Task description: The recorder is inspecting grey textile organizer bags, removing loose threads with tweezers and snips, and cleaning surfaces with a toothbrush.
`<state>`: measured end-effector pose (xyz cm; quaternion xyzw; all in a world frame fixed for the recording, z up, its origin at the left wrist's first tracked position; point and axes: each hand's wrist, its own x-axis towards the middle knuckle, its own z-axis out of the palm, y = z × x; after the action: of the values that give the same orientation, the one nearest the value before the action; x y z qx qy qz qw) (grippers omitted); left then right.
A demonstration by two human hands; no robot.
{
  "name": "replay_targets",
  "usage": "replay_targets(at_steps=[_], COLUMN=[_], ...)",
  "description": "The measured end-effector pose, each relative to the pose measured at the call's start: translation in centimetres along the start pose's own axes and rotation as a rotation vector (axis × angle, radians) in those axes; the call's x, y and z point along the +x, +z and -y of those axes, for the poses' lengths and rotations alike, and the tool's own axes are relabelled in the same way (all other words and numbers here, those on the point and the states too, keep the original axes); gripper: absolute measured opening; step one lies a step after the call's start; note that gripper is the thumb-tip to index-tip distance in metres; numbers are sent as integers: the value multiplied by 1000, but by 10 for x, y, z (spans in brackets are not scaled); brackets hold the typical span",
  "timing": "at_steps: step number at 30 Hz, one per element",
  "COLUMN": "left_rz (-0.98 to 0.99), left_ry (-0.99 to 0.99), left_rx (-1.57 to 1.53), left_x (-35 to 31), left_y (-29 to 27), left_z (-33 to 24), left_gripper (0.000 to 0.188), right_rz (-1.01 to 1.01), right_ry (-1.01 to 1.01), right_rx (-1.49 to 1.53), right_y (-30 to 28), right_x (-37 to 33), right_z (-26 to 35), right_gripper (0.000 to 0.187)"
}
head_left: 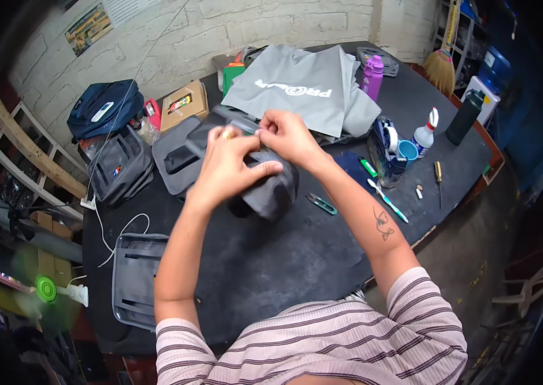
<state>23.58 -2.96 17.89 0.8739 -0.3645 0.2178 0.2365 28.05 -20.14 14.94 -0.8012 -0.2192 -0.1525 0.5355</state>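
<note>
A dark grey fabric bag (pixel 275 194), partly blurred, is held up over the middle of the black table. My left hand (pixel 238 160) grips it from the left, thumb laid across its top. At the bag's far upper edge my right hand (pixel 287 136) is closed in a pinch, its fingertips close to those of the left. Whatever small part lies between the fingertips is hidden. To the right of the bag lie green-handled thread snips (pixel 321 203). Behind my hands is a stack of flat grey printed fabric pieces (pixel 297 83).
More grey fabric bags (pixel 117 168) lie at the left, another bag (pixel 137 279) nearer me. Rightward are a toothbrush (pixel 388 200), a green lighter (pixel 368 167), a screwdriver (pixel 439 183), a spray bottle (pixel 423 138) and a purple bottle (pixel 372 77). A fan (pixel 47 289) stands lower left.
</note>
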Motion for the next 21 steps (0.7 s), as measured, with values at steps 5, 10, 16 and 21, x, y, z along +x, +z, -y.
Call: replay_targets(at_steps=[5,10,16,21], left_rz=[-70,-365,-139,-366], left_ry=[174,-172,-74,8], left_rx=[78,198,162,-101], left_x=[-32,-62,-64,-94], left_y=[15,22,41,82], left_z=[-27,-10,-43,-38], left_gripper=[35,26,33,25], right_rz=[-30,277,-141,-166], right_ry=[-527,84,-355,-147], right_rx=[-375,3,-220,-249], right_y=[-34,-31,22,-11], right_x=[25,-24,-54,-19], right_z=[-27,10,-7,-32], right_gripper=[15,41,18,17])
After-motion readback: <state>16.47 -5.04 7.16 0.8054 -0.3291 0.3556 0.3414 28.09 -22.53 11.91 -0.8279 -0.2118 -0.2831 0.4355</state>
